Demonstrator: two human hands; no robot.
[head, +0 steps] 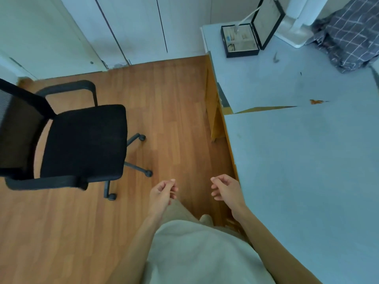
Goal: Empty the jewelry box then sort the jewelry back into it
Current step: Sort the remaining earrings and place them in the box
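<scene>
Both hands hang empty over the wooden floor at 6 o'clock, left hand [164, 191] and right hand [224, 189] each with a loose, half-curled grip. The open jewelry box [242, 43] sits far off at 1 o'clock on the desk [307, 150].

A black rectangular jewelry box [241, 41] sat open at the counter's far end, lid upright, small pieces blurred inside.
</scene>
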